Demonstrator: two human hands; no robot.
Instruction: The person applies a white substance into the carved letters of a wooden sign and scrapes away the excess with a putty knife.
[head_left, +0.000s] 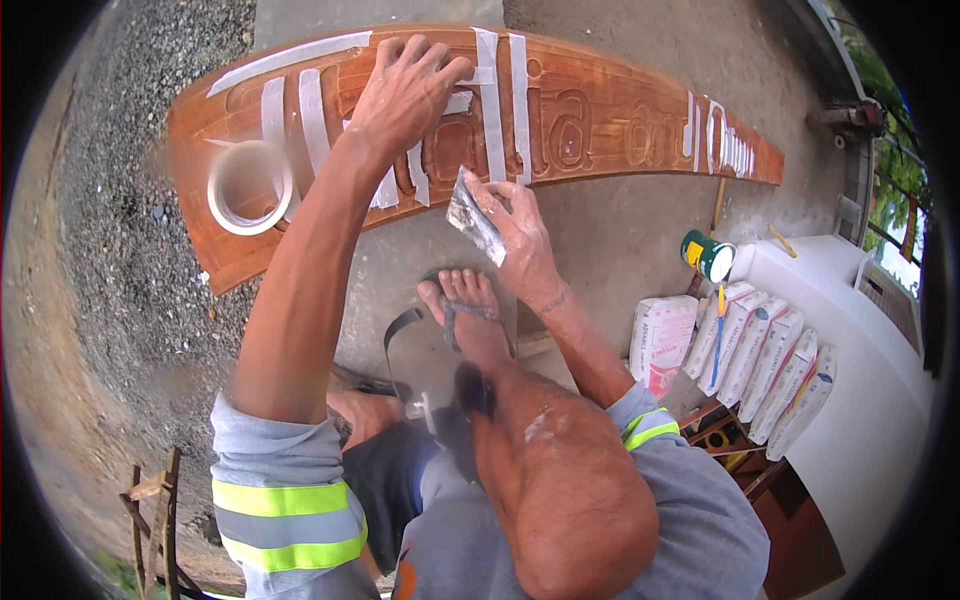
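Note:
A long, curved brown wooden board [610,90] with carved raised letters lies across the far side. Strips of white masking tape [490,105] are stuck around several letters. My left hand [410,85] rests on the board's upper middle, fingers bent and slightly apart, fingertips partly hidden. A short tape strip [458,103] lies beside its thumb. Below the board's near edge, my right hand [518,235] grips a flat scraper [474,217] smeared with white putty. White residue covers those fingers. A roll of masking tape [247,228] sits on the board's left end.
Gravel [110,270] spreads along the left. To the right stand a green can [708,256], a row of paper sacks [770,360] and a blue-handled tool [718,345]. A wooden frame [160,520] stands lower left. My sandaled foot [465,300] is close to the board.

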